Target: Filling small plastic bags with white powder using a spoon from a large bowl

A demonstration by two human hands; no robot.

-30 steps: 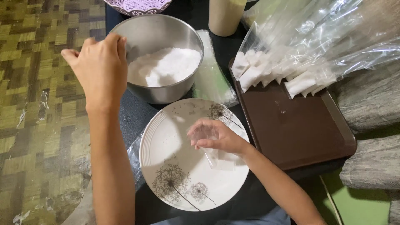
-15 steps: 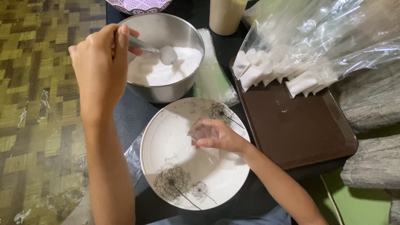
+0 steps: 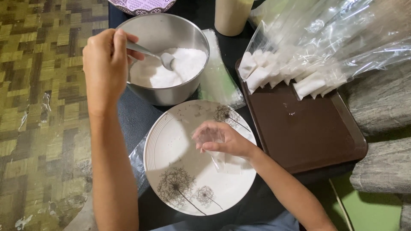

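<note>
The left hand [image 3: 106, 64] is closed around the handle of a metal spoon [image 3: 160, 57], whose bowl now rests loaded on the heap of white granular powder [image 3: 175, 68] inside the steel mixing bowl [image 3: 162, 30]. A second earlier this hand hung over the rim with no spoon to be seen; half a second earlier the spoon was in its grip and raised above the powder; it has since dipped lower and further into the heap, which reads as the scooping stroke of a filling cycle. The right hand [image 3: 220, 140] pinches the mouth of a small clear plastic pouch [image 3: 222, 160], thumb and fingers holding it partly open above the white plate with dandelion print [image 3: 171, 145]. Across the three moments this hand has shifted only slightly, so the pouch appears to be held ready as the receiving vessel; whether it already contains powder cannot be told, since the film is transparent and lies flat on the white plate. To the right, a brown tray [image 3: 308, 128] carries the lower ends of several long filled pouches [image 3: 278, 72], their white contents settled at the bottom and their clear tops trailing off toward the upper right. A stack of flat unused bags [image 3: 218, 79] lies between the mixing bowl and the tray, and a beige cup [image 3: 231, 15] stands behind them on the dark table [image 3: 128, 119].
</note>
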